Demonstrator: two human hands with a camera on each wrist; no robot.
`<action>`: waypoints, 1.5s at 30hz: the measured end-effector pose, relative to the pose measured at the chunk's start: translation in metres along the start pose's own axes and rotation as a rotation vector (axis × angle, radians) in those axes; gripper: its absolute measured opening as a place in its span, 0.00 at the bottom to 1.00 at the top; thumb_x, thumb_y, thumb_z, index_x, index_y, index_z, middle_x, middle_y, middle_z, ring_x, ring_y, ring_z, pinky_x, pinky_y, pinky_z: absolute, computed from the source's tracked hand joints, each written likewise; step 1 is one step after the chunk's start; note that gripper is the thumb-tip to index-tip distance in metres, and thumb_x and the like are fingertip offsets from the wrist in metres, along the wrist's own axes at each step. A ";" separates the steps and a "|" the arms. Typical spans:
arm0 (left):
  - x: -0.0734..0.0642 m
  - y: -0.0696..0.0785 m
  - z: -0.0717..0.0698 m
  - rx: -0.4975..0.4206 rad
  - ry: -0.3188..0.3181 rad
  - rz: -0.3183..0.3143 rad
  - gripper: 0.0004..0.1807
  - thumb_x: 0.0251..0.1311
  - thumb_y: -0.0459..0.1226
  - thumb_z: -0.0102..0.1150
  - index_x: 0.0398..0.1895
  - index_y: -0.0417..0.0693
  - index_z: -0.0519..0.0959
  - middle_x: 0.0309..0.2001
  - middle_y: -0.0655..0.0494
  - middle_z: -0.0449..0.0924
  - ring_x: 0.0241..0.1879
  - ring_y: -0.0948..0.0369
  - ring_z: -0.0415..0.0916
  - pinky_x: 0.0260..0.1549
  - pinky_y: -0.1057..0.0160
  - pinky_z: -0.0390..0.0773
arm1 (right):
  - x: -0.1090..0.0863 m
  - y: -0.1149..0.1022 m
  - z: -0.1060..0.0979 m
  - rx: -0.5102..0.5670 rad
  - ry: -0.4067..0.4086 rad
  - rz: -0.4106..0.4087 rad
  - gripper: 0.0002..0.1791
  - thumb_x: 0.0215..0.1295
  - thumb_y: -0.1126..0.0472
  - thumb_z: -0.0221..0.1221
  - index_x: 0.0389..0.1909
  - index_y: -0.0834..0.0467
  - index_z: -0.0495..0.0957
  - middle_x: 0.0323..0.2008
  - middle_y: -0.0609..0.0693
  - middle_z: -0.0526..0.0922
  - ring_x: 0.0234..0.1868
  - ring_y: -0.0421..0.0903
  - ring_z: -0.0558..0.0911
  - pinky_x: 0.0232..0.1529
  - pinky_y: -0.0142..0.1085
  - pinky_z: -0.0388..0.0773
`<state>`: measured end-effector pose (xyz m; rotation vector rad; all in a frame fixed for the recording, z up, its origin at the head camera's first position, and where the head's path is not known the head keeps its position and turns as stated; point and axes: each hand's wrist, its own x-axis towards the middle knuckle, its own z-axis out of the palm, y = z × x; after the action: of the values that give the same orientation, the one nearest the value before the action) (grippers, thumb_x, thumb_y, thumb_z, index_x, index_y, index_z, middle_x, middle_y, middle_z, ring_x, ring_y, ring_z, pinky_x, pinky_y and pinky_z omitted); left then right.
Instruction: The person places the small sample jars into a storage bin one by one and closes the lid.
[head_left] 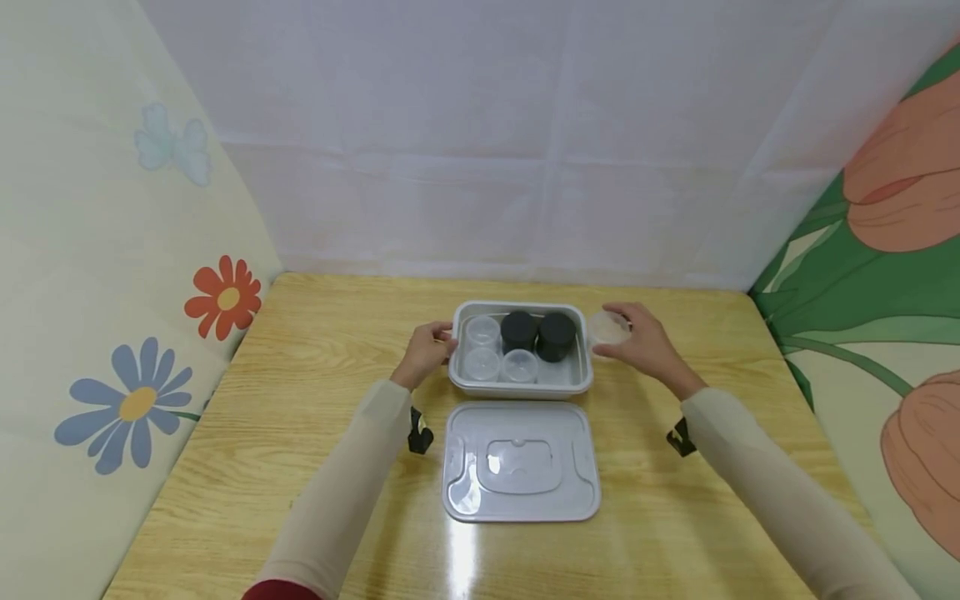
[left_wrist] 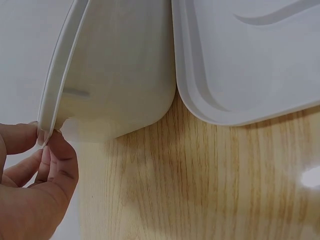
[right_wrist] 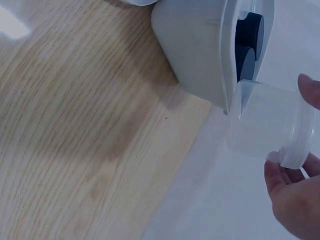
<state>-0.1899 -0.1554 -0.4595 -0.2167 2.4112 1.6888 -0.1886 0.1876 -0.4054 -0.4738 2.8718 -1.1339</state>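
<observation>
A white plastic storage box (head_left: 521, 391) stands on the table. My left hand (head_left: 427, 352) pinches its left rim between thumb and fingers; the left wrist view shows this grip on the rim (left_wrist: 49, 105). Inside are two black round containers (head_left: 557, 336) and several clear plastic cups (head_left: 520, 366). Just past the box's right edge, my right hand (head_left: 643, 340) holds another clear plastic cup (right_wrist: 265, 120) by its wider end. This cup is tipped sideways in the right wrist view, beside the box's rim and off the table.
A white rectangular lid (head_left: 521, 500) lies flat on the wooden table (head_left: 337, 500), right in front of the box. White cloth (head_left: 480, 217) hangs behind the table, and flower-printed cloths (head_left: 135, 300) flank it.
</observation>
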 end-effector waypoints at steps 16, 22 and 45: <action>-0.001 0.000 0.000 -0.011 -0.001 0.024 0.22 0.63 0.25 0.49 0.61 0.29 0.68 0.39 0.45 0.71 0.29 0.65 0.72 0.28 0.71 0.82 | -0.001 -0.021 0.032 0.086 -0.064 -0.033 0.39 0.49 0.63 0.71 0.63 0.67 0.67 0.59 0.65 0.69 0.57 0.60 0.71 0.58 0.56 0.71; -0.001 0.001 0.000 -0.005 0.002 0.015 0.22 0.63 0.26 0.49 0.61 0.30 0.68 0.39 0.45 0.72 0.29 0.64 0.72 0.28 0.71 0.82 | 0.000 -0.025 0.045 0.102 -0.074 -0.051 0.39 0.48 0.63 0.71 0.62 0.66 0.68 0.58 0.64 0.70 0.55 0.59 0.72 0.57 0.54 0.73; 0.000 0.000 -0.001 -0.013 -0.007 0.007 0.22 0.63 0.26 0.49 0.62 0.30 0.68 0.39 0.47 0.71 0.28 0.64 0.71 0.27 0.72 0.81 | -0.007 -0.007 0.070 0.030 -0.052 -0.087 0.38 0.45 0.60 0.72 0.59 0.66 0.71 0.54 0.64 0.74 0.52 0.59 0.75 0.54 0.54 0.74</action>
<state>-0.1895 -0.1566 -0.4594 -0.2042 2.3997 1.7060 -0.1717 0.1386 -0.4530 -0.6224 2.8111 -1.1566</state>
